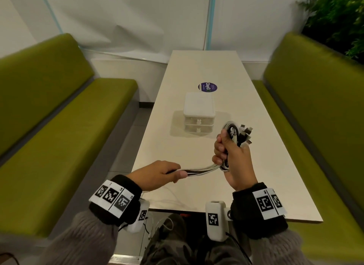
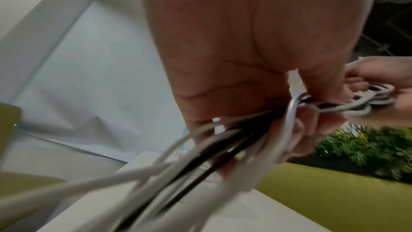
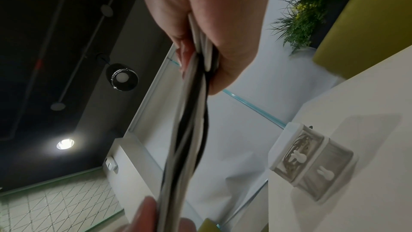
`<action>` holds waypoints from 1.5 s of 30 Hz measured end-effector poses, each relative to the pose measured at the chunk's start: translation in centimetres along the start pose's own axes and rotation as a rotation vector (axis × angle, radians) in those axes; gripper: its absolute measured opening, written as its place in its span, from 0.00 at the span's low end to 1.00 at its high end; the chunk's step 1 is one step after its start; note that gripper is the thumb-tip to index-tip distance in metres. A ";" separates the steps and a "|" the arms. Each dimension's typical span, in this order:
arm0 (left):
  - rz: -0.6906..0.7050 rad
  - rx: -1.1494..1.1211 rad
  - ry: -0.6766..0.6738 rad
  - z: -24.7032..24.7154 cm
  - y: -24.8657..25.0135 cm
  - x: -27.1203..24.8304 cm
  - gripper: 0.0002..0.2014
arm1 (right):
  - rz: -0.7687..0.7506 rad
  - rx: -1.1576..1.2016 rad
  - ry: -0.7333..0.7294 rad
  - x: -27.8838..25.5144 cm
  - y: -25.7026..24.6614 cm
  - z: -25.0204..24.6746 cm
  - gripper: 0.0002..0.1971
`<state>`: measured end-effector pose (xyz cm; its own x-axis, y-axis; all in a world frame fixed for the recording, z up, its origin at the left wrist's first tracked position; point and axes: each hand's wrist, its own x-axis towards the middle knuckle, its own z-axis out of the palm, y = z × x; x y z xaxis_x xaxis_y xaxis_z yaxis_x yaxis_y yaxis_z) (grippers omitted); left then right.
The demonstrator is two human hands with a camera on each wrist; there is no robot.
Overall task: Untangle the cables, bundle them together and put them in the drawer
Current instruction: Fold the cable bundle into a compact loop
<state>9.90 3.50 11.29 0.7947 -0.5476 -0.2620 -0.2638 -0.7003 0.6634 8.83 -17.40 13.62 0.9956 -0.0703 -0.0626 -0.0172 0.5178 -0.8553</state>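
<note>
The cables (image 1: 199, 171) are being bundled: coils are clenched in the right hand (image 1: 233, 154), tails pinched by the left hand (image 1: 157, 173). Further winding seems needed; the drawer unit (image 1: 199, 114) waits at twelve o'clock.

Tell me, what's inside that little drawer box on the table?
Both drawers of the drawer box are shut. Through the clear front of the top drawer the right wrist view shows what look like coiled cables. The bottom drawer looks hazy; its contents cannot be made out.
</note>
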 end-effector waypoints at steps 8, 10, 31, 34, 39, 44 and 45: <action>0.070 -0.018 0.080 -3.2 1.9 0.0 0.11 | 0.117 -0.217 -0.098 -0.1 0.7 0.0 0.14; 0.090 0.002 0.085 -3.4 2.4 0.2 0.11 | 0.136 -0.247 -0.109 -0.1 0.8 0.1 0.14; 0.097 0.096 0.273 -3.1 4.9 1.3 0.10 | 0.146 -0.753 -0.439 -0.8 2.8 0.9 0.05; 0.109 0.138 0.231 -3.4 4.8 1.2 0.10 | 0.175 -0.641 -0.382 -1.1 2.4 0.8 0.04; 0.179 0.122 0.169 -3.5 4.1 0.9 0.12 | 0.126 -0.623 -0.355 -0.9 0.4 0.2 0.07; 0.157 0.014 0.195 -2.0 2.0 0.7 0.11 | 0.038 -0.576 -0.315 -0.7 -0.8 -0.4 0.09; 0.150 0.009 0.211 -1.7 1.6 0.7 0.11 | 0.029 -0.560 -0.298 -0.7 -1.0 -0.4 0.10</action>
<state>10.93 2.82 13.33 0.8423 -0.5389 -0.0088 -0.3914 -0.6228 0.6775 8.13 -18.17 14.28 0.9756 0.2191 -0.0131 -0.0103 -0.0139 -0.9999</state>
